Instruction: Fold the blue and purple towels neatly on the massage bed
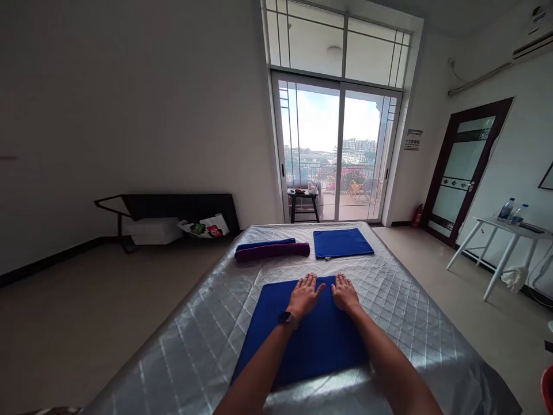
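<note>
A blue cloth (319, 340) lies spread flat on the silver quilted mattress (207, 328), below my two hands. My left hand (303, 295), with a dark watch (287, 317) at the wrist, rests palm down near the cloth's far edge, fingers stretched out and thumb apart. My right hand (344, 293) lies flat beside it at the far right part of the same cloth. Neither hand grips anything. Beyond them sits a smaller folded blue cloth (343, 242). To its left are a rolled purple cloth (273, 251) and, just behind that, a rolled blue cloth (259, 244).
Behind the bed is a glass sliding door (339, 150) with a dark stool (303, 202) by it. A white table (514, 226) with bottles stands at right, near a red fire extinguisher (417, 215). A black bench-like frame (185, 204) is along the left wall.
</note>
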`<state>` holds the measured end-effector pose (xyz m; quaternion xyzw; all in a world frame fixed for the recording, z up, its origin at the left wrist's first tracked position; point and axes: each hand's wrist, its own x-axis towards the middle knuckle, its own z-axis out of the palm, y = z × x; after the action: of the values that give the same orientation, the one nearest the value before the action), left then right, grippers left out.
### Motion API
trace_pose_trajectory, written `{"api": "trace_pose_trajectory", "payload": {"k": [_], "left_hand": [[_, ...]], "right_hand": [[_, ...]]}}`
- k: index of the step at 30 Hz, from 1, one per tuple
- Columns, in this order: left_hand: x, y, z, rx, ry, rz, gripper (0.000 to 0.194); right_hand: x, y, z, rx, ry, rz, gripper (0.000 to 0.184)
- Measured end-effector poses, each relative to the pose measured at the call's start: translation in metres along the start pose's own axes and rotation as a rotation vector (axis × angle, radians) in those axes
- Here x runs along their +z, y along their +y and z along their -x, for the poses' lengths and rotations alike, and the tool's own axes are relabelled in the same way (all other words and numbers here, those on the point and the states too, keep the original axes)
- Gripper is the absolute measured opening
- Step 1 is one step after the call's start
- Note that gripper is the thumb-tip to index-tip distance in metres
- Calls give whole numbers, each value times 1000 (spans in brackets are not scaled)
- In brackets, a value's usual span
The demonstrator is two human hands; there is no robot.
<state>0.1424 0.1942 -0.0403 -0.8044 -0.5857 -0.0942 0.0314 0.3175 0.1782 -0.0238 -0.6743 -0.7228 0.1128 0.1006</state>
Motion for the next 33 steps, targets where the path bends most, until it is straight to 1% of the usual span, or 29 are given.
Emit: {"api": "trace_pose_trajectory", "payload": {"k": [2, 3, 4, 5, 7, 11, 13, 14, 16, 18, 21, 27, 31, 33], "left_hand": [[12, 30, -8, 69, -13, 17, 62], [17, 37, -9, 80, -19, 25, 61], [21, 39, -9, 74, -25, 31, 61], [23, 36, -7, 53, -29, 36, 62], [23, 15, 2, -21, -31, 40, 66], [13, -56, 31, -220, -24, 27, 78], [8, -85, 45, -292, -24, 18, 82], [7, -95, 51, -313, -25, 16, 83], [6, -107, 57, -334, -24, 17, 84], [8, -109, 58, -340, -19, 24, 85], [11, -105, 55, -347, -4, 40, 84], [13, -105, 53, -363, 24, 68, 86], [11, -104, 57, -322, 35, 75, 81], [8, -97, 56, -283, 31, 76, 77]], "right_hand": [[2, 2, -1, -13, 0, 8, 61], [3, 2, -2, -16, -2, 13, 61], [4, 3, -3, -16, -2, 19, 60], [5, 3, -4, -10, 1, 26, 60], [8, 4, -5, 6, 7, 35, 61], [9, 3, -7, 18, 6, 51, 61], [6, 2, -6, 19, -6, 58, 62], [4, 2, -6, 18, -15, 60, 62], [-1, 0, -4, 19, -28, 66, 62], [-5, -2, -2, 18, -35, 74, 62], [-6, -2, 7, 14, -34, 91, 61], [5, 8, 30, 0, -27, 88, 64], [9, 10, 35, 5, -6, 60, 66], [8, 8, 35, 9, -3, 54, 66]]}}
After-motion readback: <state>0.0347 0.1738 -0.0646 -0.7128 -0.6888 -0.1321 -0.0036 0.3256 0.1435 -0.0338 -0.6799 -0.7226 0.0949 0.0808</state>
